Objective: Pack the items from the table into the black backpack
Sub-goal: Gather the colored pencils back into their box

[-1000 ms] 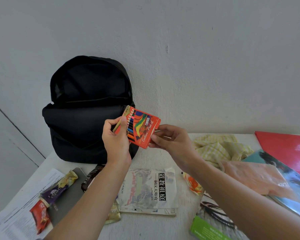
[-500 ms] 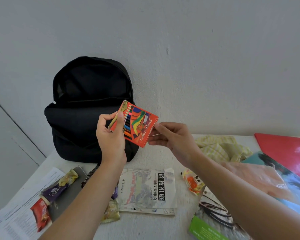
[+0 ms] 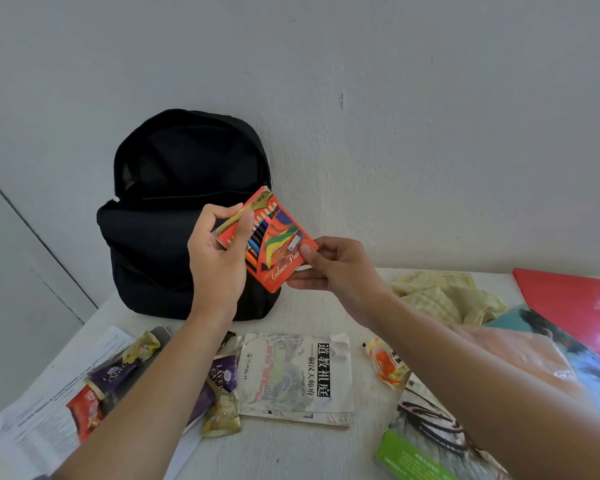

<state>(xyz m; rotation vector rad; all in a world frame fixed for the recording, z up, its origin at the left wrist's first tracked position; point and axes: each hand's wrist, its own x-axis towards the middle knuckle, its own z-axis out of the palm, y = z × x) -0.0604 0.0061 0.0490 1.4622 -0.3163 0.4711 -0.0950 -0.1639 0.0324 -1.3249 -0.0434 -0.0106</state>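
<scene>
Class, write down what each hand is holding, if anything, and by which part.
Both hands hold the orange colour pencil box. The left hand grips its upper left end, and the right hand pinches its lower right edge.

The colour pencil box [image 3: 281, 258] you held was orange-red, swirled with yellow, green and blue. It was lettered in white, with a gold band at its top and a row of many-coloured pencils pictured on it. Your backpack [image 3: 174, 244] was plain black against a pale grey-white wall [image 3: 430, 133].

On the white table [image 3: 305, 317], the cloth [image 3: 440, 292] was checked yellow and white. The folder [image 3: 575, 306] was plain red and the sheet [image 3: 510, 355] peach. The booklet [image 3: 291, 375] was pale, printed in faded grey, red and green, with white characters on a black block.

One snack packet [image 3: 116, 372] was purple, another packet [image 3: 84, 407] red and a third packet [image 3: 222, 414] gold. The sachet [image 3: 387, 362] was orange, yellow and white, and the box [image 3: 406, 459] at the near edge bright green.
</scene>
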